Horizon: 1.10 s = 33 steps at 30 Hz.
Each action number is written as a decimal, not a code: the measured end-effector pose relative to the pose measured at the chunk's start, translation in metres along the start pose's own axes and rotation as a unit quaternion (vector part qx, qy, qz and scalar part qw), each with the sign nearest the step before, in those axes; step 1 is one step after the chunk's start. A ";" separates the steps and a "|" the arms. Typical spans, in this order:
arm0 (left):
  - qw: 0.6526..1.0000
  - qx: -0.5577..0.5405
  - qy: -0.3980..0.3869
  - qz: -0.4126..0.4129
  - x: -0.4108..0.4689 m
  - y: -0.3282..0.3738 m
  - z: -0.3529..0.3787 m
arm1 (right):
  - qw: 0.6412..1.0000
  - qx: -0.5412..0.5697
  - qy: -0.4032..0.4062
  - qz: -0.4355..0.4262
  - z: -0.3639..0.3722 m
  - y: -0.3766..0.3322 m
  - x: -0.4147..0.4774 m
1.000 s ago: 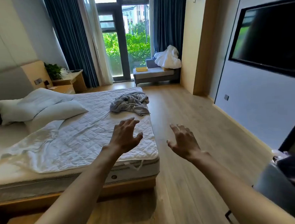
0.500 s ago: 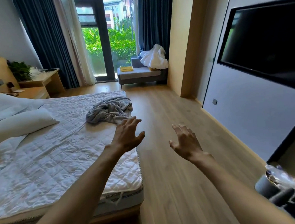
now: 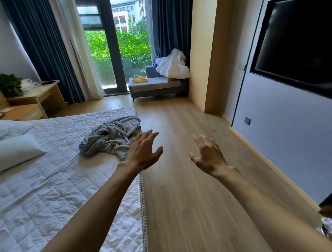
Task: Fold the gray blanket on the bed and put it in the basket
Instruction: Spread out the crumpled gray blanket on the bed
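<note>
A: Hands first. What's new vs 1 s ago?

B: Pose-wise, nothing. Left hand (image 3: 143, 151) and right hand (image 3: 209, 156) are both out in front at mid-frame, fingers spread, holding nothing. The view is what changes: the person walks fwd along the bed's side, so the bed's foot end has dropped out of the bottom of the frame.

A: Bed now?

B: The white quilted bed (image 3: 50, 188) fills the lower left. The left forearm crosses its edge, and the right arm is over the wood floor (image 3: 183, 201).

A: And the gray blanket?

B: The gray blanket (image 3: 112, 139) lies crumpled and unfolded at the bed's edge, left of centre. It's bigger in the frame each half-sec. The left hand now overlaps its near fold in the picture, but I can't tell if they touch. Prob. not yet.

A: Meaning?

B: Approach nearly done, I'd say. Grab and spread come next; folding hasn't begun.

A: Basket?

B: Prob. the yellow basket (image 3: 139, 79) on the gray bench (image 3: 155, 86) by the window, upper centre, well apart from the blanket. So there's a carry across the floor after folding.
</note>
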State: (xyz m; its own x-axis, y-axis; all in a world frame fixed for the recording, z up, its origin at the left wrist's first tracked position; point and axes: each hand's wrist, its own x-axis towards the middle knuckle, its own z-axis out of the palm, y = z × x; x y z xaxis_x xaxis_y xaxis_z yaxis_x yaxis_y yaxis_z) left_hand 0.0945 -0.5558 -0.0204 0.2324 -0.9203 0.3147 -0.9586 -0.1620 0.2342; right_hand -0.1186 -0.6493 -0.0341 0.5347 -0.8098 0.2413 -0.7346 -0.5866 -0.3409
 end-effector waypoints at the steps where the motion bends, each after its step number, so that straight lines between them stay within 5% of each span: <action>1: 1.000 0.001 0.004 -0.002 0.020 0.000 0.004 | 1.000 0.000 -0.001 -0.009 0.002 0.008 0.021; 33: 0.990 0.035 0.012 -0.139 0.515 -0.178 0.153 | 0.984 0.001 -0.068 -0.163 0.148 0.108 0.605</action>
State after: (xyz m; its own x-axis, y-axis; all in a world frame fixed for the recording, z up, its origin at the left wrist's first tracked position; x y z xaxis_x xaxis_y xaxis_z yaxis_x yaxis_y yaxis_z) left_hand 0.3599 -1.0553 -0.0413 0.4913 -0.8281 0.2699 -0.8662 -0.4321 0.2508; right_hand 0.1870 -1.2015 -0.0592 0.7931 -0.5698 0.2154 -0.5135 -0.8156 -0.2666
